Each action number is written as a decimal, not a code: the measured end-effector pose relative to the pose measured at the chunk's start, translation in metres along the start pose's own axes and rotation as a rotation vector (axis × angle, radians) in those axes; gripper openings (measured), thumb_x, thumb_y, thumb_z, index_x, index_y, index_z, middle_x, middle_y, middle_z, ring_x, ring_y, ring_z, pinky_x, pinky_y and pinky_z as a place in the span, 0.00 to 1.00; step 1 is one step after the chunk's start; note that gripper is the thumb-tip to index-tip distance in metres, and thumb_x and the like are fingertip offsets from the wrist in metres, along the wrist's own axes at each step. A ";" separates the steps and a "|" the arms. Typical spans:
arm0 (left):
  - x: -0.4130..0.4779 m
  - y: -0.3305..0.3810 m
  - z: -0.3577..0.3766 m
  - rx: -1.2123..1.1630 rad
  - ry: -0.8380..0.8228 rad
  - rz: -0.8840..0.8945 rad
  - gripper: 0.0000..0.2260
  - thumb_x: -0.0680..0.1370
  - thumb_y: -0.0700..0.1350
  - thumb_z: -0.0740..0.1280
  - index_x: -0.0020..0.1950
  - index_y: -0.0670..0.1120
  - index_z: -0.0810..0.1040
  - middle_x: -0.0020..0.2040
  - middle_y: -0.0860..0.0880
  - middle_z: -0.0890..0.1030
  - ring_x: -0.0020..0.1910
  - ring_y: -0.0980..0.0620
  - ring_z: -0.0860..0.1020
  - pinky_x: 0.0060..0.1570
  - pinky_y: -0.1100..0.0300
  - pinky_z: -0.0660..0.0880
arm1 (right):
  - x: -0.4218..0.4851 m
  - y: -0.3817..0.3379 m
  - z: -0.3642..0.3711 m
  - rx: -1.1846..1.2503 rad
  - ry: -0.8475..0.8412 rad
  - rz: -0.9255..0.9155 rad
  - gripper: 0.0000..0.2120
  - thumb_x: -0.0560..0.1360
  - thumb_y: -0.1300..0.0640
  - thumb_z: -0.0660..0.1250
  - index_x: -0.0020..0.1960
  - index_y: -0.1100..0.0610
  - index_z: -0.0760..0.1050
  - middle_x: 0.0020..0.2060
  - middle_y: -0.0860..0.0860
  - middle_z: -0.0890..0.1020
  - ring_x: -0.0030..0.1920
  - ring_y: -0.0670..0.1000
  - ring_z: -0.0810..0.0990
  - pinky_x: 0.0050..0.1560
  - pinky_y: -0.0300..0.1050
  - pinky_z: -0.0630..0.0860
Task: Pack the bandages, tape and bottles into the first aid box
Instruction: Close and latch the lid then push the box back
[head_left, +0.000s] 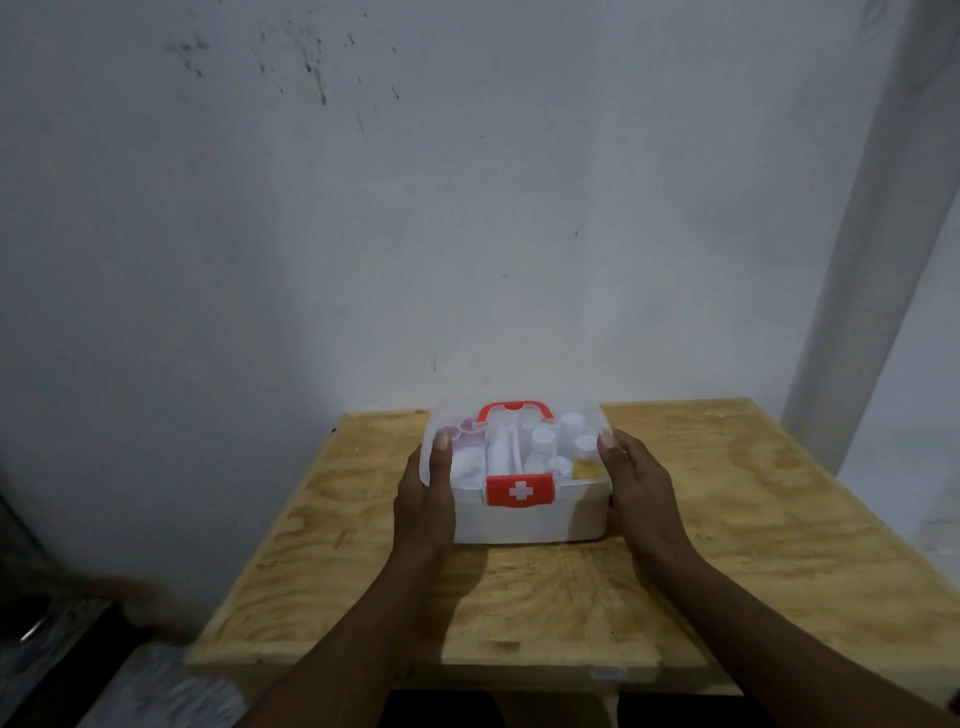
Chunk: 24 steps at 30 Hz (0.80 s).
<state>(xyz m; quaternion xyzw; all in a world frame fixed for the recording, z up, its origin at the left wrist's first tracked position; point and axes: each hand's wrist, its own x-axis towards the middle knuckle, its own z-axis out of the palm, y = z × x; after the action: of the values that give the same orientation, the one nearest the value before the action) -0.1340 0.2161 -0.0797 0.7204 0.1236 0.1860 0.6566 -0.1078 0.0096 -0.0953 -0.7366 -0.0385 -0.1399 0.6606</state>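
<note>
I see my left hand (427, 499) pressed flat on the left end of the first aid box (519, 512), with its thumb lying on top of the clear lid (511, 441). My right hand (636, 491) is pressed on the right end the same way, thumb on the lid's edge. So the box sits squeezed between my two hands, and it rests on the wooden table (727, 545), near the far edge by the white wall (467, 208). Between my thumbs, through the lid, I can see white bottles (543, 441) with round caps standing up close to my right hand, and one small bottle with yellow stuff (587, 465) just beside that thumb. Something white and soft, maybe bandages (470, 467), lies close to my left thumb, but it is blurry. The red handle (514, 410) stands at the back of the lid. The red latch with a white cross (519, 491) sits on the front, midway between my hands. Nothing is on the table around my hands.
</note>
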 end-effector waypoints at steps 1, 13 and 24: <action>-0.001 0.004 0.002 0.001 0.002 0.005 0.48 0.59 0.84 0.52 0.68 0.55 0.73 0.63 0.46 0.82 0.57 0.44 0.83 0.58 0.42 0.81 | 0.000 -0.001 -0.001 0.002 0.007 -0.012 0.31 0.73 0.32 0.57 0.68 0.50 0.73 0.58 0.47 0.82 0.56 0.47 0.81 0.54 0.52 0.82; 0.008 0.025 0.059 0.009 -0.175 0.030 0.47 0.61 0.85 0.52 0.70 0.58 0.71 0.60 0.50 0.82 0.55 0.48 0.83 0.53 0.45 0.84 | 0.038 -0.020 -0.052 -0.121 0.106 -0.117 0.24 0.80 0.39 0.52 0.62 0.53 0.76 0.51 0.45 0.81 0.53 0.44 0.80 0.49 0.40 0.77; 0.009 0.007 0.076 0.090 -0.166 -0.034 0.54 0.57 0.87 0.48 0.73 0.58 0.70 0.67 0.50 0.79 0.63 0.45 0.79 0.64 0.42 0.77 | 0.043 0.004 -0.059 -0.146 0.117 -0.044 0.22 0.80 0.39 0.53 0.65 0.51 0.74 0.53 0.45 0.79 0.53 0.48 0.79 0.49 0.40 0.75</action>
<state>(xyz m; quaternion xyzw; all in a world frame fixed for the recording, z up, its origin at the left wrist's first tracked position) -0.0932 0.1508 -0.0765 0.7601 0.0893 0.1085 0.6345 -0.0743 -0.0547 -0.0828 -0.7725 -0.0059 -0.1997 0.6028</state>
